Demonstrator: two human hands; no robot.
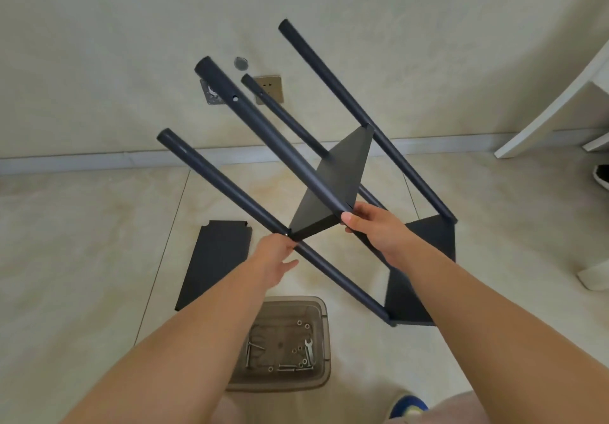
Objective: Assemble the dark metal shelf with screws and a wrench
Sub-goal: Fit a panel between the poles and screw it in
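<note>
Loose panel [214, 259]: one flat dark panel lies on the floor tiles at the left, apart from the frame, not yet mounted.
Left hand [275, 260]: it grips the nearest pole [230, 189] of the shelf frame just below the middle panel's corner; the fingers go round behind the pole and I cannot see them well, the thumb sticks out to the right.
Box [321, 308]: a clear plastic box stands on the floor between the two arms; inside are several screws [288, 367], some washers and a small wrench [308, 351], none of them in use.
Middle panel [333, 183]: it sits between the four poles and seems already fixed.
Right hand [372, 226]: it holds the second pole at the panel's near corner, thumb on top and fingers curled under.
Bottom panel [425, 259]: it joins the low ends of the poles and rests on the floor, so the frame leans tilted toward the wall.
Progress: I judge two panels are mounted and one is left; the upper holes in the poles are free, and the remaining screws must go there.
</note>
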